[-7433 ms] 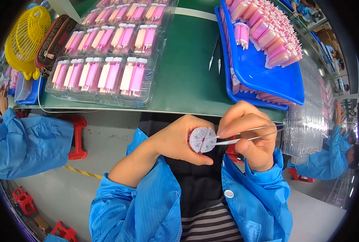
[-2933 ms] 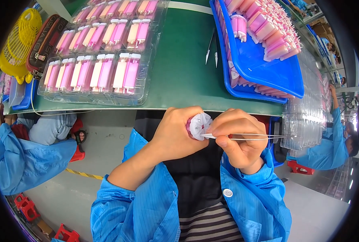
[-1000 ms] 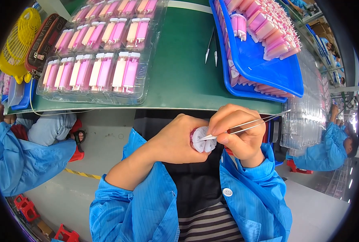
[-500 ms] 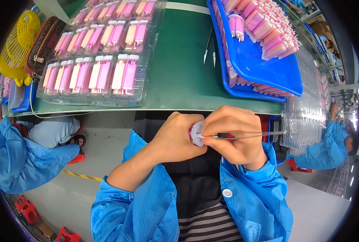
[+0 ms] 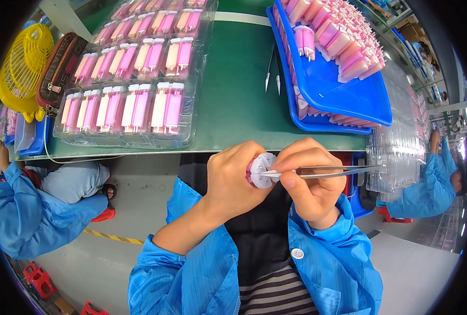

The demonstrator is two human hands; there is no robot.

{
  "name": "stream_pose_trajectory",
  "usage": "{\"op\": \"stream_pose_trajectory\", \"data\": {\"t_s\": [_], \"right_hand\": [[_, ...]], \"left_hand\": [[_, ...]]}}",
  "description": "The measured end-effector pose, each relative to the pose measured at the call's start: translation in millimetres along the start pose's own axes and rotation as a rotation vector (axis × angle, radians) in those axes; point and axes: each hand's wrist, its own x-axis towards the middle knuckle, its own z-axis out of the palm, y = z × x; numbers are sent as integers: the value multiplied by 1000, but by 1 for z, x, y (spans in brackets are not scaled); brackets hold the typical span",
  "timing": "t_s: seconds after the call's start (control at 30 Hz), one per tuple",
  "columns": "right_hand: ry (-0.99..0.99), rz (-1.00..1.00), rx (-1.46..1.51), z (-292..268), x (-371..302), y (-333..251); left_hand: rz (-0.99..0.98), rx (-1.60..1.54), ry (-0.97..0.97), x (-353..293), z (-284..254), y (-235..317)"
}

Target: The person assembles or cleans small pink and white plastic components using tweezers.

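Note:
My left hand is closed round a small pink piece with a white end, most of it hidden in the fist. Its white end faces right, with thin lines or slits on it. In my right hand is a pair of metal tweezers, pinched between thumb and fingers. The tweezers' pale tips touch the white end, while their back points right. Both hands are held over my lap, just in front of the bench edge.
On the green bench stands a clear plastic tray of pink and cream pieces. A blue tray holds many similar pieces. Another pair of tweezers, a yellow fan and a dark pouch lie about. Co-workers sit either side.
My hands have shifted slightly right and down in the picture. The tweezers have opened out a little at the back, and the white end now shows more.

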Motion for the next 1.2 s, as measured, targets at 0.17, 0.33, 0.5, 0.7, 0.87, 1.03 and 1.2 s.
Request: {"op": "stream_pose_trajectory", "data": {"t_s": [0.17, 0.33, 0.5, 0.7, 0.87, 1.03, 1.2], "right_hand": [[2, 0, 12, 1, -2, 3], [5, -1, 11, 1, -3, 2], [16, 38, 42, 2, -4, 3], [26, 57, 82, 1, -4, 3], [-39, -15, 29, -2, -1, 5], [-55, -38, -44, -1, 3, 3], [-133, -113, -122, -2, 10, 0]], "left_hand": [[12, 19, 2, 1, -2, -1], [21, 19, 4, 1, -1, -1], [25, 50, -5, 1, -1, -1], [47, 60, 7, 2, 0, -2], [36, 51, -18, 1, -2, -2], [29, 81, -56, 3, -3, -3], [64, 180, -51, 4, -6, -3]]}}
